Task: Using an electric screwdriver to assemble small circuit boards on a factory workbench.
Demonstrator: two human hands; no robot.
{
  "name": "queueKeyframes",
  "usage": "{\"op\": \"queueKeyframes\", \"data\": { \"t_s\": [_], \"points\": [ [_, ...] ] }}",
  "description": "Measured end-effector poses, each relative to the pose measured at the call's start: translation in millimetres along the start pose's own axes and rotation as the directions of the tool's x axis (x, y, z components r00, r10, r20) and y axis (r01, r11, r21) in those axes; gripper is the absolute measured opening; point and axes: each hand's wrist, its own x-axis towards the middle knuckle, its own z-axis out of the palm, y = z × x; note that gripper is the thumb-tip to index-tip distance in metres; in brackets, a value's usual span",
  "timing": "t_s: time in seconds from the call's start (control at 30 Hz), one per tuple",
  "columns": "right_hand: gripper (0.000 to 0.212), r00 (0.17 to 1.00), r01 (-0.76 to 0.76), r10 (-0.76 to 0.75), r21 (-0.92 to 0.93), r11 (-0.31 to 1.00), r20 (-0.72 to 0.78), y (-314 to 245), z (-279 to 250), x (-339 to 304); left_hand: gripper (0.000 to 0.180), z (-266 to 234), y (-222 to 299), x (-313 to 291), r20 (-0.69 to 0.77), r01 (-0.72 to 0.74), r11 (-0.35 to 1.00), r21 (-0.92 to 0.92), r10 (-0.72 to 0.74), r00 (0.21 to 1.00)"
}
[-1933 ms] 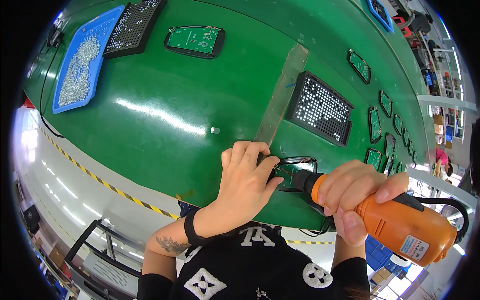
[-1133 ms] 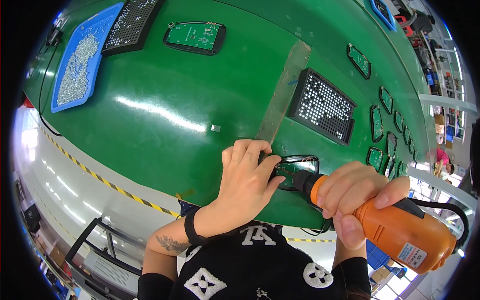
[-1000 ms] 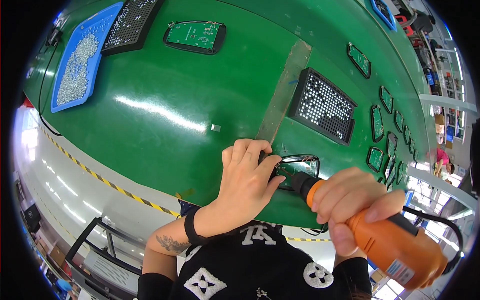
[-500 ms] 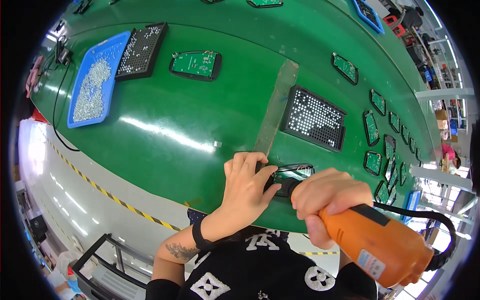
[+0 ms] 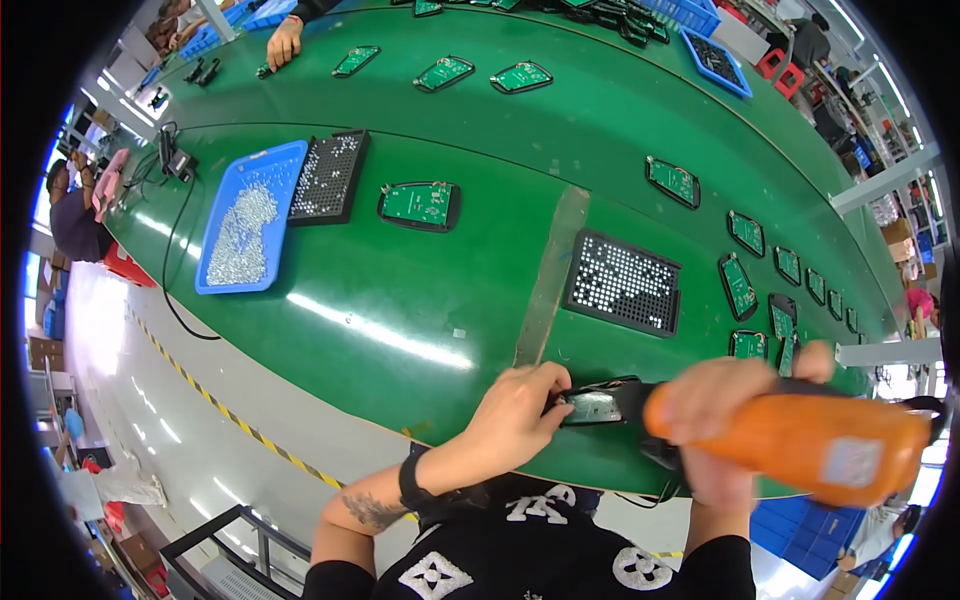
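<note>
My left hand (image 5: 522,408) grips the left end of a black device casing (image 5: 594,407), thumb and fingers pinched on its edge at the table's near side. A circuit board shows inside that casing. My right hand (image 5: 718,400), smeared by motion, is wrapped round an orange electric screwdriver (image 5: 800,440), which lies nearly level. Its dark front end points toward the casing's right side; whether they touch cannot be made out. Beyond the casing lies a black perforated rack (image 5: 624,283), many of its holes filled with silver screws.
At left are a blue tray (image 5: 243,222) of loose screws, a second perforated rack (image 5: 330,178) and a casing with a green board (image 5: 420,205). Several similar casings line the right side. Across the table, a co-worker's hand (image 5: 284,42) touches a small board.
My right hand has swung the screwdriver rightward, away from my left hand, and turned it more level. My left hand still holds the casing. The view has shifted, bringing a co-worker's hand into sight.
</note>
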Motion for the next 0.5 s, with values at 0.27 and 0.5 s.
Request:
{"op": "queueKeyframes", "data": {
  "t_s": [0.27,0.5],
  "points": [
    [0.054,0.892,0.24,-0.307,-0.228,0.944,-0.332,-10.9,-37.6,33.7,0.037,-76.1,-14.8,149.9,0.054,0.06,0.924,-0.378,-0.043,0.998],
    [0.049,0.848,0.173,-0.284,-0.273,0.946,-0.447,50.4,-71.9,49.6,0.081,-144.9,-60.9,158.8,0.061,-0.125,0.82,0.559,0.109,0.992]
  ]
}}
